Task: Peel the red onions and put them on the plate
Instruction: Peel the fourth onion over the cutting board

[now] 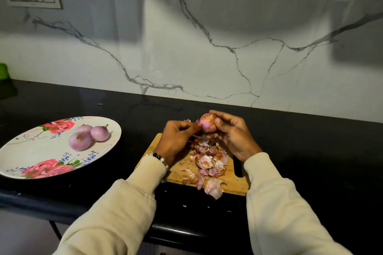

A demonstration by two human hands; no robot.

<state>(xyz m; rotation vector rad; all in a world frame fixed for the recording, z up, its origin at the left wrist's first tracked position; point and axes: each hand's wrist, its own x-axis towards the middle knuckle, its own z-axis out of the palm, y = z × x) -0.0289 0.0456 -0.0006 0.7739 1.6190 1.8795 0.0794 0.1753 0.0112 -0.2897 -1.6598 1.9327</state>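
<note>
On black counter [310,151] below marble wall [207,58], wooden board [178,170] holds peels [209,161]

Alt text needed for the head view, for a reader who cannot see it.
Two hands peel a red onion above a wooden cutting board heaped with skins: right hand holds it, left hand pinches skin. Three peeled onions lie on a floral plate to the left.

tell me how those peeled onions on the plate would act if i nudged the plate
The three peeled onions are round and look smooth, so they would probably roll or slide. The plate looks shallow with a low rim, so it may not stop them. They sit touching in a cluster, so one moving would likely push the others.
</note>
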